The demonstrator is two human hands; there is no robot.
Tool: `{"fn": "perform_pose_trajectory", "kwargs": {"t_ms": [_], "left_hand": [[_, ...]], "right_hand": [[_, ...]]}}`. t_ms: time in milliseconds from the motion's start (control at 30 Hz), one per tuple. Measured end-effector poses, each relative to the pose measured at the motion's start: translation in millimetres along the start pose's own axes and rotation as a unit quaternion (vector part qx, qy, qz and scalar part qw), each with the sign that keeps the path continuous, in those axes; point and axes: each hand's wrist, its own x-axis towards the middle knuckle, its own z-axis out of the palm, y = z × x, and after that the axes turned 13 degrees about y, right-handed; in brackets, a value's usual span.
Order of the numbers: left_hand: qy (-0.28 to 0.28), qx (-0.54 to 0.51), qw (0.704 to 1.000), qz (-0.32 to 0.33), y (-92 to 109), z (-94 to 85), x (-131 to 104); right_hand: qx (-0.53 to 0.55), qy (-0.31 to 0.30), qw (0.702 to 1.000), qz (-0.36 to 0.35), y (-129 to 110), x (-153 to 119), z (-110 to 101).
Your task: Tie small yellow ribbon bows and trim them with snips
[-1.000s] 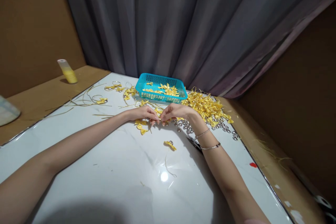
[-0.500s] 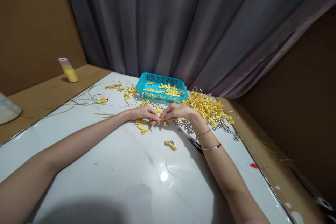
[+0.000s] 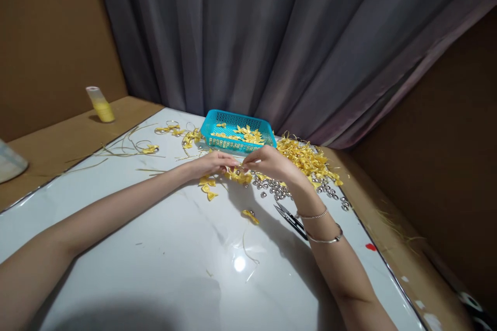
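My left hand (image 3: 212, 164) has its fingertips closed at mid table, pinching something too small to make out. Almost touching it from the right is my right hand (image 3: 267, 162), also closed in a pinch, its grip hidden by size. Just below the fingertips lies a yellow bow with a metal piece (image 3: 240, 177). More yellow bows (image 3: 209, 192) rest below my left hand. Silver metal pieces (image 3: 274, 187) are scattered under my right wrist. Black snips (image 3: 291, 221) lie beside my right forearm. Nearer me is a single yellow bow (image 3: 251, 216) with a thin cord.
A blue basket (image 3: 205, 126) holding yellow bows stands at the back. To its right is a heap of yellow bows (image 3: 306, 158). Gold cords (image 3: 128, 151) lie on the left. A yellow spool (image 3: 103, 110) stands beyond the table's left edge.
My right hand has risen and its wrist has swung slightly right, uncovering the snips and more metal pieces. My left hand has lifted a little, and its fingers are straighter.
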Motion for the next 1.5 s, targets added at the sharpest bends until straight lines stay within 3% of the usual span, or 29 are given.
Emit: {"fn": "perform_pose_trajectory", "kwargs": {"t_ms": [100, 233, 400, 533, 667, 833, 1100, 1200, 1367, 1500], "left_hand": [[0.022, -0.004, 0.999, -0.031, 12, 5.7, -6], [-0.081, 0.18, 0.979, -0.048, 16, 24.4, -28], [-0.15, 0.326, 0.926, 0.118, 4, 53.4, -56], [-0.17, 0.343, 0.908, 0.171, -3, 63.2, -59], [-0.168, 0.323, 0.924, 0.117, -4, 64.7, -55], [-0.149, 0.236, 0.96, 0.0, -9, 66.8, -54], [-0.036, 0.184, 0.982, 0.01, -15, 74.3, -55], [-0.016, 0.208, 0.976, 0.067, -17, 77.6, -58], [-0.061, 0.264, 0.946, 0.176, -17, 82.3, -67], [-0.062, 0.271, 0.937, 0.21, -16, 84.0, -70]], "right_hand": [[-0.011, 0.037, 0.999, -0.018, -7, -22, -15], [0.008, 0.035, 0.999, 0.017, -5, -65, -35], [0.099, -0.009, 0.991, 0.085, 12, -108, -44], [0.189, -0.052, 0.97, 0.145, 26, -120, -32], [0.265, -0.083, 0.946, 0.167, 34, -123, -13], [0.278, -0.076, 0.947, 0.142, 35, -126, 2], [0.346, -0.199, 0.911, 0.108, 37, -130, -9], [0.339, -0.172, 0.917, 0.12, 38, -130, -3], [0.294, -0.061, 0.945, 0.13, 39, -128, 12], [0.247, -0.017, 0.953, 0.173, 36, -127, 16]]}}
